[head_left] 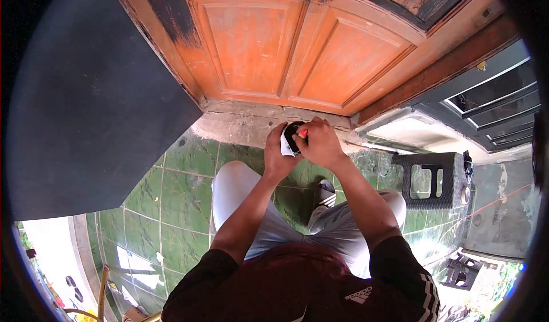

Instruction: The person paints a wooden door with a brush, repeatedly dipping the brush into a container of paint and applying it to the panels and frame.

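My left hand [277,156] is wrapped round a small white cup [286,145] whose inside is black, seemingly with paint. Close against it, my right hand [322,144] grips what looks like a brush [303,133]; only a bit of its red handle shows, and its bristle end is hidden at the cup. Both hands are held over my knees, in front of the orange-brown wooden door [249,42]. Black paint with streaky edges covers the upper parts of that door, while its two lower panels show orange wood.
A large dark grey panel [97,110] stands at the left. On the right are a black plastic stool [406,179] and a dark window frame [492,105]. Green tiles [183,199] cover the floor, with a concrete sill [240,116] beneath the door.
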The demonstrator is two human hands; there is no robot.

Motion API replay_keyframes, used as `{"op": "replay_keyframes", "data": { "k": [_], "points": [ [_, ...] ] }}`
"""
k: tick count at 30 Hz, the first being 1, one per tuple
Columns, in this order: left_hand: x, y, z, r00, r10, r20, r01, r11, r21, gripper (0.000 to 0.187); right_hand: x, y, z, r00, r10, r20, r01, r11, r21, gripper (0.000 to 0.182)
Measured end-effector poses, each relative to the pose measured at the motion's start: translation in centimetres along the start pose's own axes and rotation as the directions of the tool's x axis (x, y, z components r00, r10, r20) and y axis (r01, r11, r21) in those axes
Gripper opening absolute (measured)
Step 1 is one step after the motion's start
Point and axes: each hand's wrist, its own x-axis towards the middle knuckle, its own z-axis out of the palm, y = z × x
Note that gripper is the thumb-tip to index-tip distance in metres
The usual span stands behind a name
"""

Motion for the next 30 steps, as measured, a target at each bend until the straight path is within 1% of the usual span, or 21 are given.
{"op": "replay_keyframes", "data": {
  "k": [1,2,4,5,8,10,14,15,17,18,19,22,23,26,28,30],
  "points": [
    [-0.1,0.7,-0.3,0.998,-0.063,0.003,0.063,0.998,0.026,0.100,-0.1,0.4,-0.2,0.999,-0.030,-0.013,0.030,0.999,0.016,0.017],
    [0.2,1.3,-0.5,0.998,-0.064,-0.005,0.065,0.996,0.054,0.099,0.0,0.8,-0.5,0.998,-0.063,-0.026,0.064,0.998,0.029,0.017],
    [0.4,2.1,-0.7,0.997,-0.071,-0.017,0.073,0.992,0.107,0.097,0.1,-0.3,-3.1,0.991,0.038,-0.132,-0.016,0.986,0.166,0.015],
    [0.4,2.5,-0.8,0.998,-0.063,-0.023,0.065,0.994,0.093,0.096,0.1,-1.1,-4.8,0.979,0.097,-0.178,-0.053,0.970,0.237,0.015],
    [1.0,3.1,-0.7,0.998,-0.038,-0.041,0.040,0.997,0.061,0.096,0.3,-3.2,-10.6,0.963,0.123,-0.239,-0.070,0.973,0.220,0.016],
    [1.2,3.0,-0.3,0.998,-0.041,-0.048,0.043,0.997,0.057,0.098,0.1,-3.6,-13.0,0.952,0.156,-0.265,-0.085,0.962,0.261,0.016],
    [1.7,3.3,0.5,0.997,-0.041,-0.071,0.036,0.997,-0.068,0.100,-0.5,-4.2,-16.1,0.938,0.196,-0.285,-0.089,0.934,0.346,0.016],
    [1.8,3.7,0.5,0.997,-0.051,-0.064,0.045,0.995,-0.085,0.101,-0.7,-4.3,-16.4,0.935,0.176,-0.309,-0.065,0.939,0.338,0.016],
    [2.2,4.2,0.6,0.997,-0.056,-0.048,0.051,0.994,-0.096,0.102,-0.8,-4.3,-15.8,0.928,0.206,-0.309,-0.092,0.934,0.346,0.016],
    [2.3,4.5,0.7,0.998,-0.056,-0.038,0.053,0.995,-0.090,0.102,-1.0,-4.0,-15.0,0.925,0.226,-0.307,-0.110,0.929,0.352,0.017],
    [2.4,4.8,0.5,0.998,-0.057,-0.026,0.055,0.995,-0.084,0.102,-0.9,-2.9,-13.3,0.932,0.201,-0.301,-0.095,0.939,0.330,0.017],
    [2.5,5.7,0.3,0.996,-0.072,-0.044,0.069,0.995,-0.066,0.101,-0.2,-1.3,-11.1,0.933,0.349,-0.088,-0.320,0.916,0.242,0.018],
    [2.5,5.7,0.3,0.997,-0.058,-0.042,0.056,0.998,-0.034,0.101,-0.6,-1.2,-11.3,0.917,0.384,-0.107,-0.349,0.903,0.249,0.019],
    [2.6,5.8,0.2,0.997,-0.028,-0.066,0.031,0.999,0.040,0.101,-1.4,1.5,-9.6,0.892,0.406,-0.200,-0.245,0.806,0.539,0.021],
    [2.6,6.6,-0.1,0.997,-0.010,-0.081,0.015,0.997,0.069,0.100,-1.3,1.0,-10.1,0.900,0.408,-0.154,-0.308,0.845,0.437,0.022],
    [2.6,6.8,0.0,0.999,-0.007,-0.048,0.010,0.998,0.065,0.100,-1.3,1.6,-10.0,0.897,0.422,-0.128,-0.359,0.867,0.346,0.022]
  ]
}}
